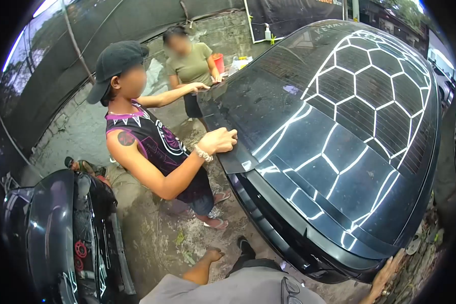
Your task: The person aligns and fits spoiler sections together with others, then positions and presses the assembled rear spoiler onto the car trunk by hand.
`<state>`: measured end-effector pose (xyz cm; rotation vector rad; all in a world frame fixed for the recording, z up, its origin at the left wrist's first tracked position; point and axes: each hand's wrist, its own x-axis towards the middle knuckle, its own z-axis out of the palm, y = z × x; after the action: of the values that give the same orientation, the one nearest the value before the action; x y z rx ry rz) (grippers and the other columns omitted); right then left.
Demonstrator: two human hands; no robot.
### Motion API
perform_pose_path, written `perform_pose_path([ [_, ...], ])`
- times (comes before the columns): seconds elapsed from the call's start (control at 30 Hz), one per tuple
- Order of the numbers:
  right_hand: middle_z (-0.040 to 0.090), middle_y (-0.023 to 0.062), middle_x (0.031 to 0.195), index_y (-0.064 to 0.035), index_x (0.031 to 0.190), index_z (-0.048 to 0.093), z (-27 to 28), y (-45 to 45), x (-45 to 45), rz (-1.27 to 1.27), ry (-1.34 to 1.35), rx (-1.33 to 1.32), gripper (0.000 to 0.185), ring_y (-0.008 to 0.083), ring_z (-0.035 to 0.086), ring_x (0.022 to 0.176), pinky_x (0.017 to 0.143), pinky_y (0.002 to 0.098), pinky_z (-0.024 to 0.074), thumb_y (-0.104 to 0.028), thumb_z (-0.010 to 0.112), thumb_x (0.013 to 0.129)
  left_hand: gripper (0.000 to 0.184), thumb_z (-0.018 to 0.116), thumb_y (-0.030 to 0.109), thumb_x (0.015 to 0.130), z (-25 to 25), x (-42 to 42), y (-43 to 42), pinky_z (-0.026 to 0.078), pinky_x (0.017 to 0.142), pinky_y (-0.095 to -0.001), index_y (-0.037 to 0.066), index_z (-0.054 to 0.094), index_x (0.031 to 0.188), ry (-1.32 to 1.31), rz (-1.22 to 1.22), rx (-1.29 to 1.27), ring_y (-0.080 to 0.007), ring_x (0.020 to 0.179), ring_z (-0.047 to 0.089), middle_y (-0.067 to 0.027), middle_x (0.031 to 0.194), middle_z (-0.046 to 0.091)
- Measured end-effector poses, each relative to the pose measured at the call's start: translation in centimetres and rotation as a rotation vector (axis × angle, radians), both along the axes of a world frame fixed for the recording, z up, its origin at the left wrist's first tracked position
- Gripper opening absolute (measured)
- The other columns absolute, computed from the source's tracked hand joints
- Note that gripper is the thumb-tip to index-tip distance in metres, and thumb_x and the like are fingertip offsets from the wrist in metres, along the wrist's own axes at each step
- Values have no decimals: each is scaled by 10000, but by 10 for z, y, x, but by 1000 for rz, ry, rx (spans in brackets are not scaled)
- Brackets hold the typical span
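Note:
A dark car [309,147] shows its rear glass and trunk, with white hexagon-shaped reflections across them. My right hand [390,268] rests at its near rear corner, fingers stretched out along the edge. To the left of the rear bumper, my left hand [215,254] hangs low above the ground with its fingers curled in and nothing visible in it. A person in a cap [149,126] holds a dark flat sheet [242,161] with both hands at the left side of the trunk.
Another person in a green shirt [192,66] stands by the car's far side near a red container [218,63]. A dark car part [50,228] with red rings lies at the lower left. Someone sits low [81,165] behind it. A spray bottle [267,32] hangs by a banner.

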<state>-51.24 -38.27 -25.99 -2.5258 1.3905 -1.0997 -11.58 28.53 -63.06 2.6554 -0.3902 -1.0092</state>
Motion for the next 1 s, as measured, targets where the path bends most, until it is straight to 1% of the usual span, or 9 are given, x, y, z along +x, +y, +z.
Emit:
perform_pose_path([
  [0.2, 244, 211, 1644, 36, 1565, 269, 9, -4, 1, 34, -140, -14, 584, 333, 210, 1531, 1252, 423, 149, -311, 339, 1100, 620, 532, 552, 930, 24, 8, -43, 421, 1102, -436, 54, 673, 1272, -1, -124, 16, -362, 1299, 545, -224, 1360, 603],
  [0.33, 240, 220, 1644, 40, 1563, 272, -5, -2, 11, 105, 113, 43, 582, 330, 215, 1531, 1250, 425, 156, -308, 343, 1101, 591, 538, 541, 921, 1, 27, -60, 452, 1064, -459, 75, 683, 1255, -98, -229, -29, -387, 1239, 584, -226, 1288, 644],
  [0.37, 248, 214, 1643, 31, 1566, 274, -6, -10, 5, 125, 1, 72, 571, 326, 217, 1532, 1249, 424, 161, -296, 340, 1102, 582, 542, 536, 918, 1, 27, -62, 461, 1053, -465, 80, 685, 1250, -101, -243, -24, -394, 1222, 594, -228, 1269, 654],
  [0.43, 251, 207, 1645, 22, 1569, 275, 11, -2, 9, 105, -111, 22, 561, 322, 214, 1534, 1250, 423, 157, -284, 337, 1103, 572, 549, 523, 912, 0, 8, -59, 470, 1038, -472, 80, 686, 1247, -597, -287, -84, -404, 1200, 605, -235, 1249, 661],
  [0.5, 250, 192, 1649, 10, 1572, 277, 25, 14, 22, 96, -178, -8, 554, 323, 212, 1535, 1251, 425, 150, -282, 329, 1104, 553, 564, 501, 902, 13, 31, -58, 470, 1033, -480, 74, 692, 1230, -49, -111, -41, -401, 1195, 609, -244, 1246, 659],
  [0.6, 256, 225, 1637, 30, 1568, 263, 10, 18, 31, 110, 109, 29, 588, 349, 229, 1524, 1246, 440, 162, -330, 310, 1105, 557, 566, 500, 902, 22, 25, -51, 462, 1044, -474, 75, 688, 1240, -35, -147, -6, -394, 1211, 601, -244, 1265, 649],
  [0.8, 283, 189, 1637, 17, 1562, 300, 5, 9, 24, 123, -34, 82, 562, 317, 219, 1533, 1253, 419, 144, -308, 302, 1103, 573, 572, 504, 905, 34, 5, -36, 438, 1079, -458, 82, 671, 1279, 63, -97, 5, -404, 1254, 570, -249, 1325, 616],
  [0.9, 288, 188, 1636, 20, 1561, 300, -3, 11, 34, 117, -14, 33, 565, 311, 224, 1533, 1251, 414, 150, -308, 315, 1101, 586, 565, 514, 913, 10, -4, -38, 420, 1101, -459, 88, 656, 1306, -24, -79, 28, -407, 1283, 548, -239, 1368, 592],
  [1.0, 290, 187, 1635, 22, 1560, 303, -2, 8, 35, 118, -55, 34, 563, 310, 221, 1534, 1251, 414, 149, -303, 318, 1099, 596, 559, 525, 920, 23, 3, -49, 398, 1124, -454, 106, 641, 1335, 93, -81, 81, -402, 1321, 517, -228, 1417, 559],
])
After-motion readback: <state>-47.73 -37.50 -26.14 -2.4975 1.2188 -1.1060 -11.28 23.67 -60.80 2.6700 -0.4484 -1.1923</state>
